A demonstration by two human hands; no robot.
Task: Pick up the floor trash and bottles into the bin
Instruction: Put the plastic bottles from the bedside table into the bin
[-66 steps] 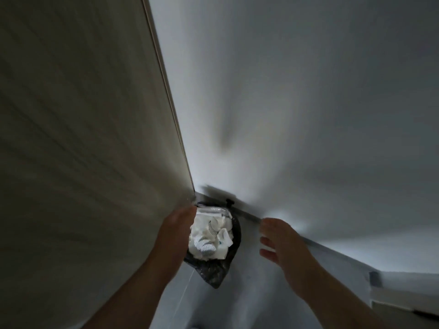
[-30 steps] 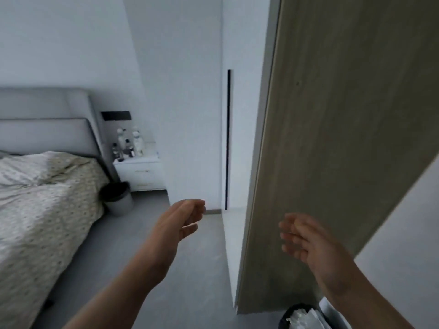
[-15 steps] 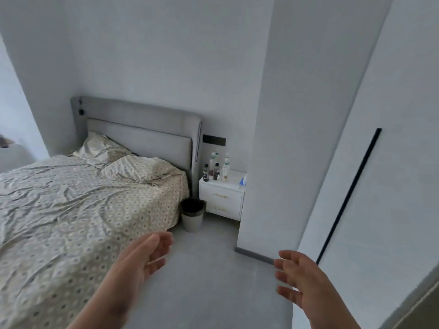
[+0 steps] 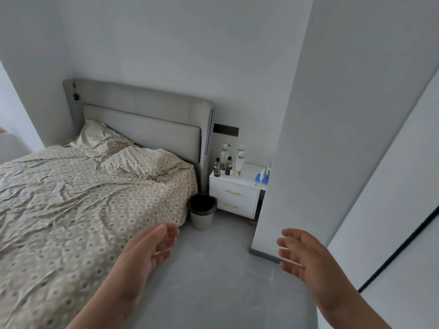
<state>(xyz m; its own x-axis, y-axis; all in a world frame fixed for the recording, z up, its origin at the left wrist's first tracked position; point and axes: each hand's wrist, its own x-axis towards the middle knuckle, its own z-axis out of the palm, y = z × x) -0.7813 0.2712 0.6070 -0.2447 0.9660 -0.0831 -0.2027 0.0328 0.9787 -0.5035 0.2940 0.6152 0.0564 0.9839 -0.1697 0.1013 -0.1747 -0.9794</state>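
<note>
A small grey bin (image 4: 202,216) with a black liner stands on the floor between the bed and the nightstand. Several bottles (image 4: 227,161) stand upright on the white nightstand (image 4: 237,193). My left hand (image 4: 147,252) is held out low in front of me, open with fingers loosely curled and nothing in it. My right hand (image 4: 306,260) is also open and empty, palm turned inward. Both hands hover over the grey floor, well short of the bin. No trash shows on the visible floor.
A bed (image 4: 71,205) with patterned sheets and two pillows fills the left side. A white wall column (image 4: 308,138) juts out at the right, hiding part of the nightstand. A blue item (image 4: 261,178) lies on the nightstand's right edge. Grey floor (image 4: 225,281) stretches ahead.
The view swung from the full bin in the corner by the wooden door to the bedroom, then drew slightly closer to the bed. Both hands stayed open and empty.
</note>
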